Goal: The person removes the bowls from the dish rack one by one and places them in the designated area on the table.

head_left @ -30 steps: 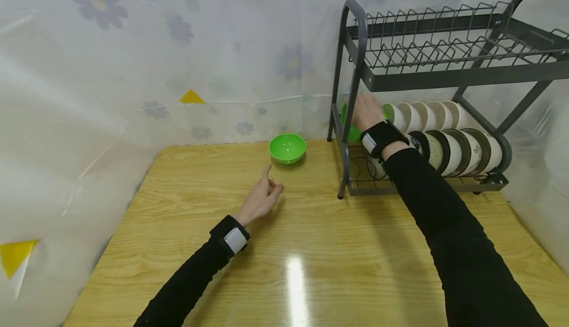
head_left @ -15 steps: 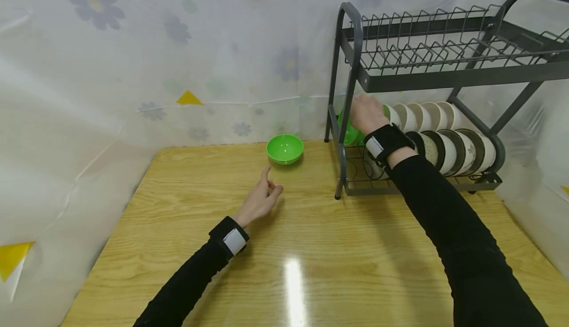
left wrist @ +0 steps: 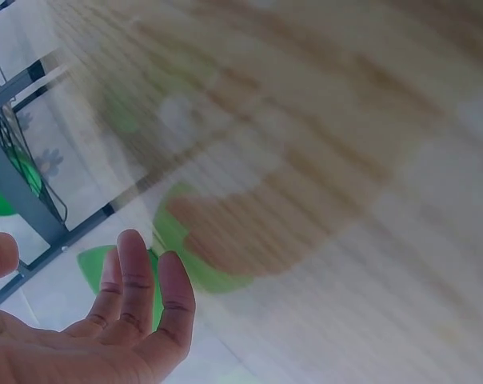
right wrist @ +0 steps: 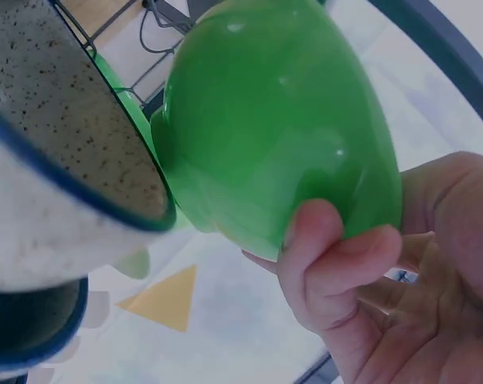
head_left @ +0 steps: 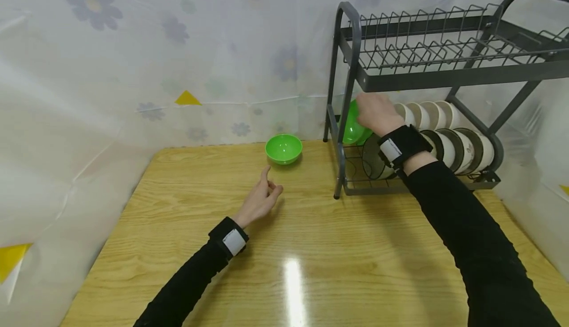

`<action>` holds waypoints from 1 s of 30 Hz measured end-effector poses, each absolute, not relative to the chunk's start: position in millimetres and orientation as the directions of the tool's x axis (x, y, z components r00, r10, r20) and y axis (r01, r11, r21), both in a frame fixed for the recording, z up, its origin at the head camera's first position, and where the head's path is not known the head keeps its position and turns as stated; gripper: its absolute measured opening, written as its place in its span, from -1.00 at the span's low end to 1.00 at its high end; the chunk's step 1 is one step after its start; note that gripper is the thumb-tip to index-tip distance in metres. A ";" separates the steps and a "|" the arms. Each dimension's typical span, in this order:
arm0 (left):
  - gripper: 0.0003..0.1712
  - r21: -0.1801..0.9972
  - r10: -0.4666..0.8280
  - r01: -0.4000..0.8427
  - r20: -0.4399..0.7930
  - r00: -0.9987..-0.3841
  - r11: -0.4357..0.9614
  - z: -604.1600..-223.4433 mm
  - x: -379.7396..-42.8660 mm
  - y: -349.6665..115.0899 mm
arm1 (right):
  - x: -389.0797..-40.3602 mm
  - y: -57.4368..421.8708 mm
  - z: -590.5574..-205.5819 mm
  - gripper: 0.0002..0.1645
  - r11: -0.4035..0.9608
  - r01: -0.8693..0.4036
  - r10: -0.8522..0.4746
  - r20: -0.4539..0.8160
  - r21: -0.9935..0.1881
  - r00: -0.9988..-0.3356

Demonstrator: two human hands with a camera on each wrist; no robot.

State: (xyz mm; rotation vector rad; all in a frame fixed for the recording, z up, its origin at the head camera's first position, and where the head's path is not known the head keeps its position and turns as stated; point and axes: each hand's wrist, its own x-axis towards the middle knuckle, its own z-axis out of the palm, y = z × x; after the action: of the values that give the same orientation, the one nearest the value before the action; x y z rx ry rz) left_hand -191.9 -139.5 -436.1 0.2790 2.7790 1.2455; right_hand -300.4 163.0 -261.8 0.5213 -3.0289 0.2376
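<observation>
My right hand [head_left: 378, 112] is inside the lower tier of the dish rack [head_left: 348, 90], at its left end. It pinches the rim of a green bowl [right wrist: 281, 104], whose rounded outside faces the right wrist camera. More green [right wrist: 125, 92] shows behind that bowl, beside a speckled white bowl with a blue rim [right wrist: 57, 136]. On the table a second green bowl [head_left: 283, 149] stands upright near the back edge. Just in front of it my left hand [head_left: 259, 199] hovers with relaxed fingers, holding nothing. The left wrist view shows those fingers [left wrist: 136, 276] partly covering this bowl.
Along the lower tier stand several white bowls [head_left: 420, 114] in a back row, with dark-rimmed bowls [head_left: 460, 151] in front. The upper wire tier [head_left: 426, 45] hangs over my right hand. A flowered plastic sheet [head_left: 222, 60] lines the back of the wooden table [head_left: 200, 183].
My right hand and forearm have shifted to the right within the rack, and more of the green bowl shows at its left. The left hand has stayed in place.
</observation>
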 end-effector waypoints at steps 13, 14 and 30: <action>-0.15 0.751 0.212 0.159 0.025 -0.977 0.640 -429.1 -188.6 -135.0 | -281.0 177.9 -246.1 -0.78 0.903 -0.315 -0.311 0.059 -0.292 -0.948; -0.16 0.755 0.214 0.161 0.028 -0.976 0.635 -428.5 -188.2 -134.6 | -279.6 179.3 -244.5 -0.73 0.903 -0.306 -0.304 0.053 -0.303 -0.951; -0.13 0.743 0.302 0.290 0.124 -0.945 0.603 -416.7 -178.8 -122.9 | -249.9 206.7 -236.1 -0.29 0.882 -0.281 -0.302 0.006 -0.378 -0.953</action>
State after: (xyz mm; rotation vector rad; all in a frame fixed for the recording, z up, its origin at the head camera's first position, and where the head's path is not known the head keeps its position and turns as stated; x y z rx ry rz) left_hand -178.8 -122.9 -416.7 0.5166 2.8001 1.2940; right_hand -249.9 206.7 -236.1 0.4806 -3.0988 0.6103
